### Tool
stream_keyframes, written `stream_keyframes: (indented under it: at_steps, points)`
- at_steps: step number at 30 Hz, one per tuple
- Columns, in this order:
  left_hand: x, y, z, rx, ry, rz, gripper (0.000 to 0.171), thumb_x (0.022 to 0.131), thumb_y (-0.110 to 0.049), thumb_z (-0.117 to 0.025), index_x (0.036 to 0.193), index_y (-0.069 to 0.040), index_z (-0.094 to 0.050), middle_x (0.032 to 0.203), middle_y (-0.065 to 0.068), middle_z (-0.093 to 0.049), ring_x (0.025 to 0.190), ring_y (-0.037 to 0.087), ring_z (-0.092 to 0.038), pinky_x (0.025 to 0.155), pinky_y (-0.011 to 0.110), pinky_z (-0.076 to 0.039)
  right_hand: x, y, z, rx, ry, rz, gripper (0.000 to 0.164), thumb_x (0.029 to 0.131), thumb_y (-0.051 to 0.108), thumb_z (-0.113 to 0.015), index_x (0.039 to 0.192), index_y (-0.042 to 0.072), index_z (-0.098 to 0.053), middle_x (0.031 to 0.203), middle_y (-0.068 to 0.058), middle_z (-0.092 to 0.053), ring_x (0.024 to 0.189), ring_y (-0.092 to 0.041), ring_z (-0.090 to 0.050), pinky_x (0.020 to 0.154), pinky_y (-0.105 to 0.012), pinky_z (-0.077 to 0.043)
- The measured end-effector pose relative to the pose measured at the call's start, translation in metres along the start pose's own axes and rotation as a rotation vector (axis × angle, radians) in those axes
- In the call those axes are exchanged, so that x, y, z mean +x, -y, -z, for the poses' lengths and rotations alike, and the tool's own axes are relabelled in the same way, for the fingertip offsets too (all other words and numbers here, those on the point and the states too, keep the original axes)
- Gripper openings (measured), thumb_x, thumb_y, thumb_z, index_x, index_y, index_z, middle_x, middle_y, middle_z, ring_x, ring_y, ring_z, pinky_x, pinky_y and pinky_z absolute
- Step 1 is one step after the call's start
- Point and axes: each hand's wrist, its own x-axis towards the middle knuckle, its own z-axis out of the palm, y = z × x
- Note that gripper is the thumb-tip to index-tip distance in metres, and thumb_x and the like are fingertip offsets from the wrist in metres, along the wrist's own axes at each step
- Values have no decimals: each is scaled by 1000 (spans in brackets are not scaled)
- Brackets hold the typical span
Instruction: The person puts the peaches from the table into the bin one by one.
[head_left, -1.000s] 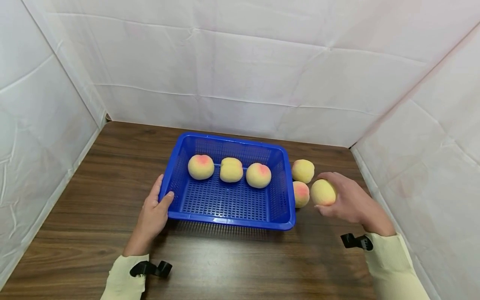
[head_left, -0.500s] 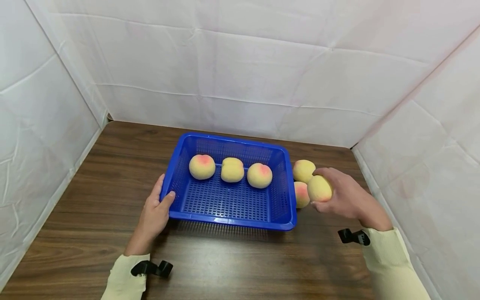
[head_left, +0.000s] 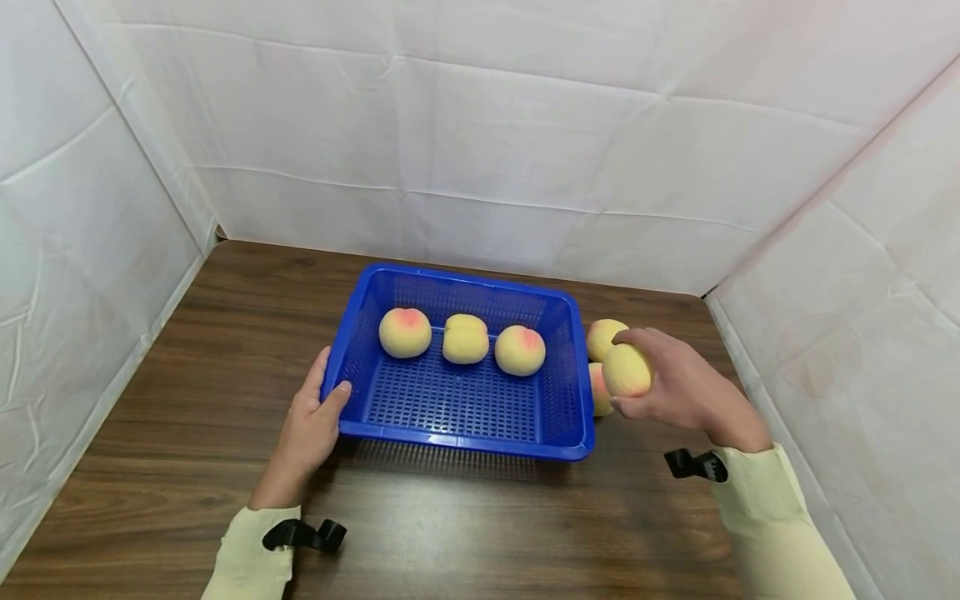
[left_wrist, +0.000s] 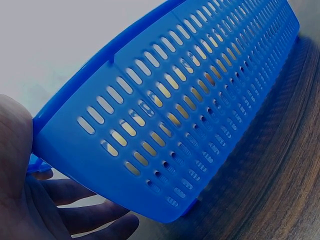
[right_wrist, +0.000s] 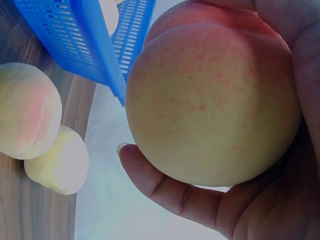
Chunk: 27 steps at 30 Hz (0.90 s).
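Note:
My left hand (head_left: pixel 307 425) grips the left end of a blue plastic basket (head_left: pixel 465 446), thumb over the rim and fingers round the outside. Three yellow peaches with pink blush lie in a row inside; the middle peach (head_left: pixel 466 340) shows its crease. In my right hand (head_left: pixel 678 383) a peach (head_left: pixel 628 371) is held between thumb and fingers, raised just right of the basket. Behind and below it, two more peaches sit on the table by the basket's right side, the far peach (head_left: pixel 603 337) and the near peach (head_left: pixel 598 392), both partly covered in the head view.
The basket stands on a dark wood-grain table (head_left: pixel 480 525). White cloth walls (head_left: pixel 480 142) rise at the back and on both sides. A black camera strap (head_left: pixel 300 535) circles each sleeve cuff.
My right hand has moved left with its peach, toward the basket's right rim, and now overlaps the two table peaches. The left hand and basket stay in place.

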Motion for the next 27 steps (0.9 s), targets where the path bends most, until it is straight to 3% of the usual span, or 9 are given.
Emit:
stream_keyframes:
  at_steps: [6, 13, 21, 27]
  points:
    - [0, 3, -1, 0, 1, 1, 62, 102, -14, -42, 154, -9, -8, 155, 21, -18, 138, 37, -20, 110, 60, -19, 6, 4, -1, -3, -21, 38, 60, 65, 28, -83, 118, 18, -55, 98, 5, -55, 76, -16, -52, 62, -35, -46]
    - [1, 3, -1, 1, 2, 18, 63, 102, -14, -42, 154, -10, -7, 155, 21, -18, 138, 37, -20, 110, 60, -18, 14, 11, -2, 25, -13, 52, 58, 64, 29, -83, 114, 30, -55, 97, 10, -54, 79, -11, -52, 62, -33, -48]
    - [0, 4, -1, 14, 2, 26, 62, 102, -15, -42, 154, -10, -8, 155, 21, -18, 138, 37, -20, 110, 60, -18, 22, 17, -3, -1, 6, 99, 64, 64, 30, -83, 120, 17, -55, 104, 5, -55, 82, -14, -53, 65, -34, -49]
    - [1, 2, 0, 6, -3, 14, 62, 102, -14, -42, 154, -9, -9, 154, 22, -19, 137, 38, -21, 110, 61, -19, 28, 23, -4, -5, 8, 109, 62, 63, 32, -83, 117, 19, -56, 99, 6, -54, 80, -12, -52, 64, -33, -48]
